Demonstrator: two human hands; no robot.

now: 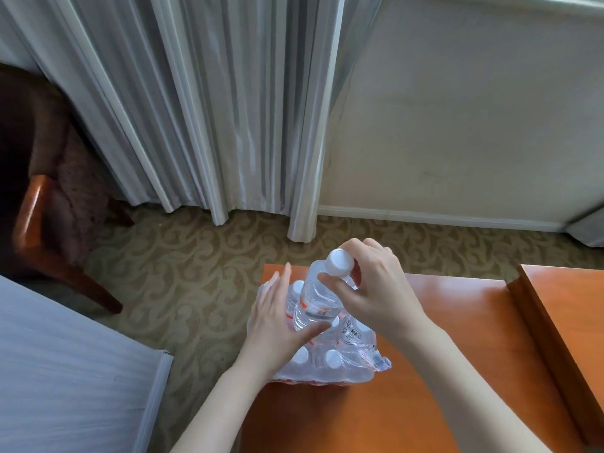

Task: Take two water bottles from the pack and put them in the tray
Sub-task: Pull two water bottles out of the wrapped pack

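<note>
A shrink-wrapped pack of water bottles (343, 364) stands on the left end of an orange wooden table (441, 338). One clear bottle with a white cap (315, 299) is lifted partly out of the pack's top. My right hand (376, 289) grips it around the neck just under the cap. My left hand (277, 325) lies flat with fingers spread against the left side of the pack, the thumb touching the lower part of the raised bottle. No tray is visible.
A second orange wooden surface with a raised edge (562, 322) adjoins the table on the right. A wooden chair (49, 230) stands at the left, a white bed (65, 371) at lower left, grey curtains (212, 109) behind on patterned carpet.
</note>
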